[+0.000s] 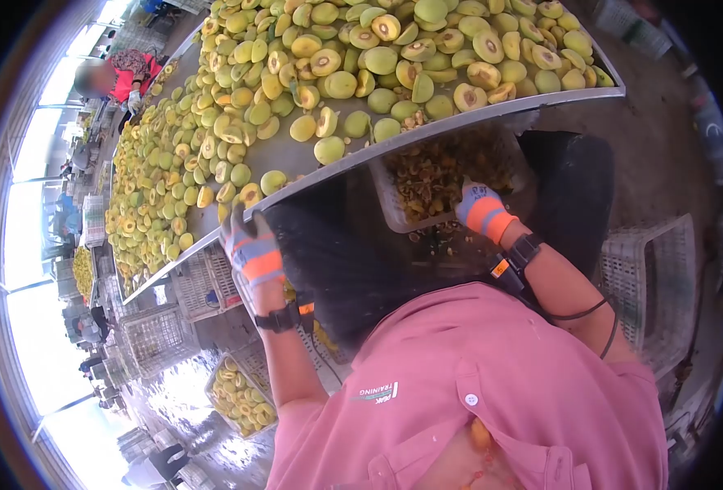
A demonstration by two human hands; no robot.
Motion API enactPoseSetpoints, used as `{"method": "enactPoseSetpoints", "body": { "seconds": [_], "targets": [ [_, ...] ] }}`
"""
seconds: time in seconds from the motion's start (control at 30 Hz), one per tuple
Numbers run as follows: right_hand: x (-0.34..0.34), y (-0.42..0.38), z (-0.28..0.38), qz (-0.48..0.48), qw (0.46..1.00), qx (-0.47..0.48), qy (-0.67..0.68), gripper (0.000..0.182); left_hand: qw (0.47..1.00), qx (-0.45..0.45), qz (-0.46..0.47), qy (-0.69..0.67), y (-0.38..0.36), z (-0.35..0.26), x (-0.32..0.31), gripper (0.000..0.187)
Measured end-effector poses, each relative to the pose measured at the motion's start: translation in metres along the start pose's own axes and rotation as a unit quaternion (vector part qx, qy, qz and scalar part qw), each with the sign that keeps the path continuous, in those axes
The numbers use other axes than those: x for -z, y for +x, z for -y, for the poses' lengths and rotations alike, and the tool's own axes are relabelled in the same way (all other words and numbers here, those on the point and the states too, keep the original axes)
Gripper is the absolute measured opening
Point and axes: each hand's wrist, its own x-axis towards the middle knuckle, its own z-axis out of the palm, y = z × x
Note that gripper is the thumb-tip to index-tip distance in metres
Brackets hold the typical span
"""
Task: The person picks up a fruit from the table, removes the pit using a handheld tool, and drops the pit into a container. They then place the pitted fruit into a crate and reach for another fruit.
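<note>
My left hand (252, 247), in a grey, orange and white work glove, is at the near edge of a metal-rimmed table (427, 131). Its dark fingertips are apart and reach the rim, close to some halved fruit. Heaped on the tabletop are green-yellow stone fruits (326, 62), many cut in half with brown centres showing. Lower down, my right hand (482, 209), gloved alike, is at the near right side of a pale plastic crate (394, 208). Brown-orange scraps or pits (427, 175) fill the crate. The fingers of that hand are mostly hidden.
White slatted crates stand at the right (651, 278) and lower left (159, 339). A crate of yellow-green fruit (240, 398) is on the floor. Another person (129, 77) in red works at the table's far left. My dark-trousered legs (569, 192) are beneath the table edge.
</note>
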Motion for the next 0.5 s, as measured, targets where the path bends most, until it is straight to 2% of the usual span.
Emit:
{"method": "enactPoseSetpoints", "body": {
  "seconds": [0.03,0.07,0.1,0.17,0.27,0.33,0.37,0.43,0.5],
  "targets": [
    [0.001,0.0,0.0,-0.039,0.999,-0.009,0.034,0.035,0.999,-0.024,0.025,-0.041,0.015,-0.025,-0.01,0.037],
    [-0.002,0.004,-0.002,-0.032,0.998,-0.002,0.045,0.035,0.996,-0.056,0.027,-0.062,0.03,-0.047,-0.026,0.033],
    [-0.009,0.009,-0.004,-0.025,0.998,0.005,0.057,0.036,0.989,-0.066,0.076,-0.108,0.047,-0.065,-0.044,0.038],
    [-0.006,0.005,-0.003,-0.026,0.996,0.022,0.087,0.037,0.98,-0.074,0.186,-0.025,0.07,-0.109,-0.069,0.046],
    [0.009,-0.004,0.004,-0.05,0.99,0.04,0.129,0.038,0.96,-0.119,0.225,0.114,0.083,-0.125,-0.124,0.051],
    [0.008,-0.004,0.006,-0.067,0.986,0.04,0.148,0.037,0.96,-0.135,0.229,0.093,0.088,-0.123,-0.134,0.049],
    [0.009,-0.005,0.008,-0.046,0.975,0.037,0.213,0.036,0.963,-0.14,0.219,0.068,0.085,-0.119,-0.133,0.05],
    [0.015,-0.001,0.01,-0.004,0.94,0.027,0.339,0.034,0.964,-0.162,0.21,0.01,0.071,-0.121,-0.114,0.046],
    [0.002,0.014,0.012,-0.052,0.836,0.089,0.538,0.031,0.952,-0.241,0.175,-0.067,0.049,-0.134,-0.077,0.043]
  ]
}}
